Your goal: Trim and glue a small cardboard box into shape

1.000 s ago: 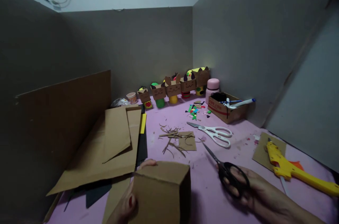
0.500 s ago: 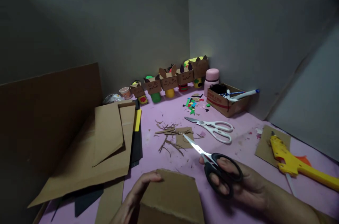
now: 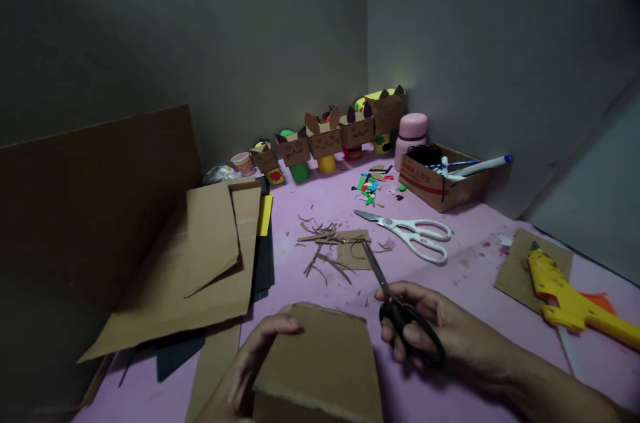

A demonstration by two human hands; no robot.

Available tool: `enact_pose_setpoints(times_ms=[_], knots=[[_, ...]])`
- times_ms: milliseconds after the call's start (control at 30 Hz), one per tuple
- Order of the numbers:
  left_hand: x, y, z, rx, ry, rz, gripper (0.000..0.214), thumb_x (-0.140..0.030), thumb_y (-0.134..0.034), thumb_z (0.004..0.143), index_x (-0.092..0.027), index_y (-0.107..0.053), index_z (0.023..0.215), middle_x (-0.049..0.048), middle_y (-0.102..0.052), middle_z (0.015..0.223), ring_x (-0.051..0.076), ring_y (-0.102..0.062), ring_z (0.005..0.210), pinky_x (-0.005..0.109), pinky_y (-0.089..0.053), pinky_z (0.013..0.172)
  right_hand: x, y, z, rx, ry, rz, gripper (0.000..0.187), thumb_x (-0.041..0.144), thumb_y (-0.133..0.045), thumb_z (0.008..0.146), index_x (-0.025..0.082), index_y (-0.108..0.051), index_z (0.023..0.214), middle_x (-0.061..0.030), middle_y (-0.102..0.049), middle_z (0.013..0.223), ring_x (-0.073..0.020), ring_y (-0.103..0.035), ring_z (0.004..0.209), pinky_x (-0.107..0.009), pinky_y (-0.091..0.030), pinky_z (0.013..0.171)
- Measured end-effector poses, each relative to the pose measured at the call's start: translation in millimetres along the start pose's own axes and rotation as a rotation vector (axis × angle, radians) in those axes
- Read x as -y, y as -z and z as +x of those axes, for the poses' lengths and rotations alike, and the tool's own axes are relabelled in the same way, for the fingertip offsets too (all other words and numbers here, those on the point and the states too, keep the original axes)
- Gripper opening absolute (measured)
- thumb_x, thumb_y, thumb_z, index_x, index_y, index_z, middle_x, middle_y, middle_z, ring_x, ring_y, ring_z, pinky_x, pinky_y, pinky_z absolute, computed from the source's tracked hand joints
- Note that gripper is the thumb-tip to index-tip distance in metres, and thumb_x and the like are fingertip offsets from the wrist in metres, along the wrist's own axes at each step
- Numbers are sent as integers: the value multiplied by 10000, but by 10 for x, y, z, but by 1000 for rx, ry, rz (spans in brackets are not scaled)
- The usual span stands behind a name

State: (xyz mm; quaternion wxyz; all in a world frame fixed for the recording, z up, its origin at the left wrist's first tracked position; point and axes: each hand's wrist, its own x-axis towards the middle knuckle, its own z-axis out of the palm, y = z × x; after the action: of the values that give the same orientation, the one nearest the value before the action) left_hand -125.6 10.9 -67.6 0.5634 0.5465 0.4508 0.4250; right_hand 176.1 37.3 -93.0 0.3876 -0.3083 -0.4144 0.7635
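Observation:
My left hand (image 3: 250,363) grips a small brown cardboard box (image 3: 320,356) by its left side, thumb on the top edge. Black-handled scissors (image 3: 383,276) are in my right hand (image 3: 435,323), fingers through the loops and blades together, pointing up and away. The blade tips reach over a small cardboard square (image 3: 357,261) in the view from above. Thin cardboard offcuts (image 3: 327,263) lie around and on that square. White-handled scissors (image 3: 413,233) rest just beyond my right hand. The lower part of the box is cut off by the frame.
Folded cardboard sheets (image 3: 210,309) cover the left side. Along the back stand several cardboard animal figures (image 3: 325,143), a pink bottle (image 3: 413,136) and an open carton (image 3: 435,186) with pens. A yellow glue gun (image 3: 560,289) lies at right beside coloured scraps' far side of the pink table (image 3: 290,209).
The right hand has turned the scissors, so the blades stand steeper and show edge-on. The left hand and box have shifted slightly. The whole view has moved a little.

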Motion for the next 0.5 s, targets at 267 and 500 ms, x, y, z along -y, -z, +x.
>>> enact_pose_setpoints(times_ms=[267, 500], knots=[[-31, 46, -2, 29, 11, 149, 756, -795, -659, 505, -398, -634, 1148, 67, -573, 1319, 450, -472, 1195, 501, -381, 979, 97, 7, -10, -151, 67, -444, 434, 242, -779, 607, 215, -655, 1022, 28, -497, 769, -121, -428, 630, -257, -362, 556], [71, 257, -40, -21, -3, 137, 815, -757, -706, 481, -346, -648, 1183, 86, -583, 1336, 487, -406, 1250, 534, -365, 1014, 276, -17, -112, -56, 175, -1007, 453, 103, -761, 561, 222, -715, 995, -27, -634, 845, -203, -551, 757, -334, -427, 677]])
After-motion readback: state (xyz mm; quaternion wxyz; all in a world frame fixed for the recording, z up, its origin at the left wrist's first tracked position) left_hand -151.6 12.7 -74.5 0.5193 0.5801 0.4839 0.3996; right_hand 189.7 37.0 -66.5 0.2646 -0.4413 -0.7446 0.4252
